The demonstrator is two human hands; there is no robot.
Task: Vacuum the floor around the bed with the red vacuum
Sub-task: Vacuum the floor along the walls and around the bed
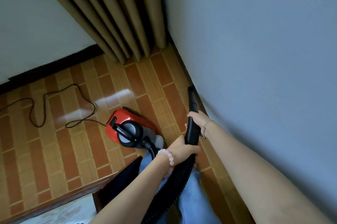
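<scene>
Ribbed black hose (175, 187) rises just right of the red vacuum (127, 127), which sits on the floor. Its long axis points away along the wall's foot. The left hand (184, 148), nearer the vacuum, curls round the hose. The right hand (197, 119) grips beyond it, behind the nozzle (191, 98). The nozzle mouth is hard to make out. The bed (54, 204), below the vacuum, is cut off.

Red vacuum (127, 123) with black hose (190, 132), orange-and-tan brick-patterned floor (63, 150), tan curtain (118, 14), pale blue wall (255, 41)
</scene>
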